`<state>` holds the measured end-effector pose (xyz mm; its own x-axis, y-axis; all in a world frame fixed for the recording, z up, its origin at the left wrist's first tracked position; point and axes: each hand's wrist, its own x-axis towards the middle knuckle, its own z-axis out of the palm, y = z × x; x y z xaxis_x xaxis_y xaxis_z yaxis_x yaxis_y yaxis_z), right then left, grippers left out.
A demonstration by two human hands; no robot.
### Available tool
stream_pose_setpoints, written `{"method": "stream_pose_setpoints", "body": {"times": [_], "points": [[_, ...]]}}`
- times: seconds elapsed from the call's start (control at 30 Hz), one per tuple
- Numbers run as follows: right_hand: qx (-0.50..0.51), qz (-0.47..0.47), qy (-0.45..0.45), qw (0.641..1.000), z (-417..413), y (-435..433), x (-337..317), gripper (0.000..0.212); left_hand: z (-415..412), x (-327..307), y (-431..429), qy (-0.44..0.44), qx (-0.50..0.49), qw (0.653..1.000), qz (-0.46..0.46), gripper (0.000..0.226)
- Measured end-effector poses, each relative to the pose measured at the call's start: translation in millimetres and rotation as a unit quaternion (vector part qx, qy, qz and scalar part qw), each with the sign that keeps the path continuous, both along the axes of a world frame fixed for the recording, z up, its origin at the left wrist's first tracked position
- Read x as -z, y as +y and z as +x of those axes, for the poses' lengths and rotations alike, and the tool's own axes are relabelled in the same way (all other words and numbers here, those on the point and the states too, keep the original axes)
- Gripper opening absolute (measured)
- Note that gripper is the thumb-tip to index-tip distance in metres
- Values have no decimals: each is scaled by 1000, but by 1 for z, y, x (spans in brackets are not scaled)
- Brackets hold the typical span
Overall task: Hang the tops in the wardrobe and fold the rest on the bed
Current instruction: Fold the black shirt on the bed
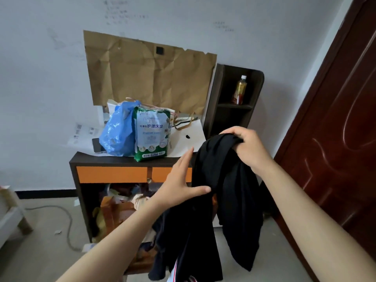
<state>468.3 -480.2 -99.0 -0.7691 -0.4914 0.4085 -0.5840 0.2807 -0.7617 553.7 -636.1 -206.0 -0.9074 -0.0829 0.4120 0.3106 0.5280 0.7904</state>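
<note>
A black garment (219,192) hangs in the air in front of me, long and limp, its lower ends near the bottom of the view. My right hand (247,148) grips its bunched top, fingers curled over the cloth. My left hand (182,180) lies against the garment's left side with straight fingers, the thumb pressed across the cloth. A bit of white and red striped fabric (179,273) shows below the black cloth. No wardrobe or bed is plainly in view.
A dark cabinet (114,159) with orange drawers stands against the wall, a blue plastic bag (118,133) and a green pack (151,133) on top, clutter in its lower opening. A narrow shelf (256,102) holds a bottle (240,90). A brown door (335,139) is at right.
</note>
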Motion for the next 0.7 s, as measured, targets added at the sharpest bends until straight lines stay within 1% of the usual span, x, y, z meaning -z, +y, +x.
{"method": "stream_pose_setpoints", "body": {"times": [0.03,0.07,0.13,0.2,0.27,0.3,0.4,0.43,0.47,0.53,0.57,0.63,0.7], "points": [[-18,-14,-2,1000,4,-5,-4,44,-3,-5,6,19,8,999,43,94],[-36,-29,-8,999,7,-11,-7,46,-3,-8,8,47,-12,996,72,80],[-77,-52,-31,995,12,-25,-12,47,7,-14,-4,98,-96,986,95,57],[-128,-57,-49,989,18,-43,-13,44,36,-24,-31,121,-160,970,135,38],[-202,-41,-66,976,28,-70,-12,38,80,-39,-65,144,-211,949,182,33],[-239,-30,-77,968,34,-79,-12,36,99,-49,-77,147,-221,945,190,34],[-375,23,-137,916,60,-129,-9,29,169,-69,-112,142,-262,941,158,42],[-419,41,-153,894,72,-147,-8,29,193,-73,-121,145,-297,931,156,44],[-460,59,-166,870,86,-169,-6,30,220,-76,-131,152,-339,917,145,42],[-519,88,-163,834,113,-204,-1,31,262,-78,-144,164,-395,894,130,31],[-543,101,-155,819,127,-221,2,31,280,-76,-151,174,-423,879,137,28],[-584,132,-139,789,166,-263,15,36,326,-70,-165,195,-482,841,151,29],[-607,155,-111,771,201,-297,32,38,361,-62,-176,190,-517,823,138,33]]}}
